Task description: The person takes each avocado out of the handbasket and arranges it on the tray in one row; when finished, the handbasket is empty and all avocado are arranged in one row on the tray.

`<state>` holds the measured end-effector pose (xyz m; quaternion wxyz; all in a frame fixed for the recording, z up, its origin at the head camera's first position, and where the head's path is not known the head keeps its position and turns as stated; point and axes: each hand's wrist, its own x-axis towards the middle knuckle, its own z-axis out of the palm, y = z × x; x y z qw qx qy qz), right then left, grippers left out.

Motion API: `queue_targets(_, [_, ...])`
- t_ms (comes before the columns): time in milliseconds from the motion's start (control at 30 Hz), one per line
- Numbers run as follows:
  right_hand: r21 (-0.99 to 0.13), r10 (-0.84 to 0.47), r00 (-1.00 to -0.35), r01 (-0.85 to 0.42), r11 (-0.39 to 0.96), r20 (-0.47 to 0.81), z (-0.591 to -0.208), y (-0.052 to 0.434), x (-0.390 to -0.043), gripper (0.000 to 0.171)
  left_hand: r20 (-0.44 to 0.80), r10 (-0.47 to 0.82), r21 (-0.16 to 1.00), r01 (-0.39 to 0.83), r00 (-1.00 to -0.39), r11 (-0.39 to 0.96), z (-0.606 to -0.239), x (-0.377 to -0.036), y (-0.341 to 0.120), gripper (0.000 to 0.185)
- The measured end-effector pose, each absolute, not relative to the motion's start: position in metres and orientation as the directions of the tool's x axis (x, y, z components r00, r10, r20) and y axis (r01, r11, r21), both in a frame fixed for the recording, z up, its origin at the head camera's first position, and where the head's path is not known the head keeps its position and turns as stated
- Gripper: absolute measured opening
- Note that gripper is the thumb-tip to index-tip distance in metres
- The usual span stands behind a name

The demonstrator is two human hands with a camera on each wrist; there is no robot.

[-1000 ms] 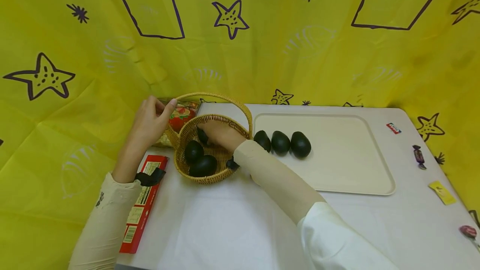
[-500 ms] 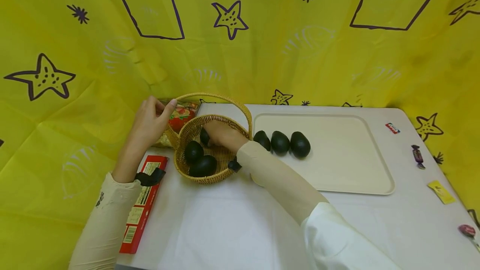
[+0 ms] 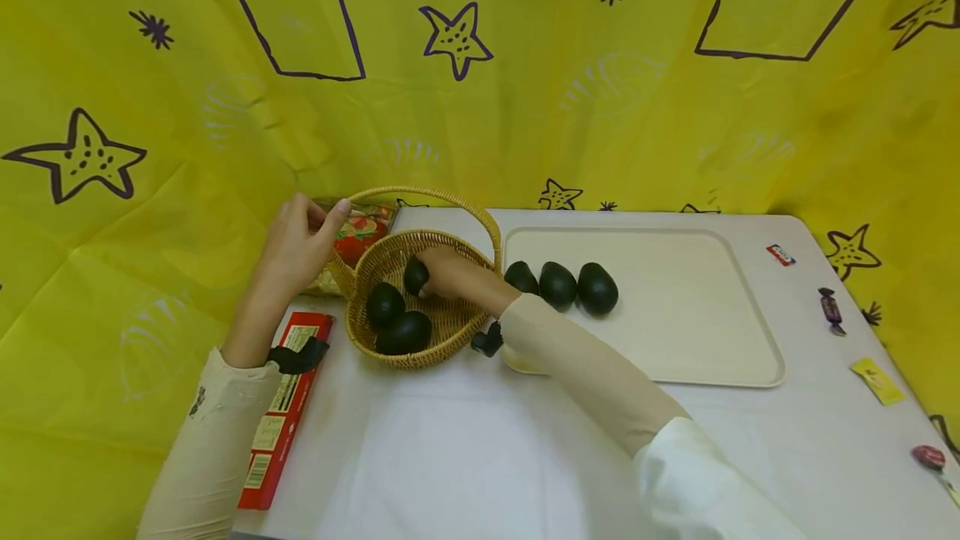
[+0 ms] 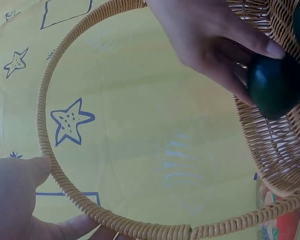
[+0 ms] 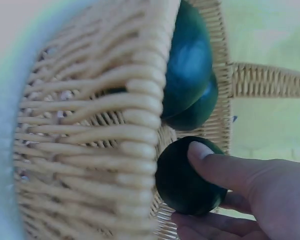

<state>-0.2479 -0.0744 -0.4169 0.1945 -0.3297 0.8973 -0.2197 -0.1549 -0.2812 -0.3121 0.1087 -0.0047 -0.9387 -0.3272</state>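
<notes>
A wicker basket (image 3: pixel 451 338) stands at the left of the table, holding dark green avocados. Its arched handle (image 4: pixel 46 107) is held by my left hand (image 3: pixel 294 242), thumb on one side and fingers on the other. Inside the basket, my right hand (image 3: pixel 454 277) grips an avocado (image 5: pixel 186 176), with the thumb on top and fingers beneath. Two more avocados lie beside it, one dark fruit (image 3: pixel 385 305) and a nearer fruit (image 3: pixel 404 333). To the right, three avocados (image 3: pixel 597 288) sit in a row on a cream tray (image 3: pixel 693 307), partly behind the right forearm.
A red box (image 3: pixel 281 432) lies left of the basket, near the left forearm. Behind the basket is a shiny packet (image 3: pixel 362 232) with a red print. Several wrapped sweets, including a yellow one (image 3: pixel 877 380), lie along the right edge. A yellow curtain (image 3: pixel 525 107) hangs behind.
My right hand has shifted slightly right and nearer inside the basket, carrying the avocado with it. The left hand keeps its hold on the handle.
</notes>
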Motion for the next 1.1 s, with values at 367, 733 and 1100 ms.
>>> queue_targets(367, [-0.579, -0.744, -0.662, -0.572, 0.58, -0.091, -0.401, -0.039, -0.221, 0.079, 0.207, -0.062, 0.613, 0.08, -0.976, 0.786, -0.309, -0.155, -0.281, 0.064])
queue_targets(733, [-0.639, -0.754, -0.657, -0.58, 0.506, 0.0, -0.391, -0.002, -0.193, 0.081, 0.215, -0.074, 0.604, 0.074, -0.974, 0.793, -0.312, -0.154, -0.28, 0.061])
queue_targets(1100, [-0.66, -0.743, -0.665, -0.592, 0.463, 0.075, -0.385, 0.063, -0.17, 0.077, 0.219, -0.069, 0.599, 0.078, -0.973, 0.797, -0.312, -0.154, -0.278, 0.062])
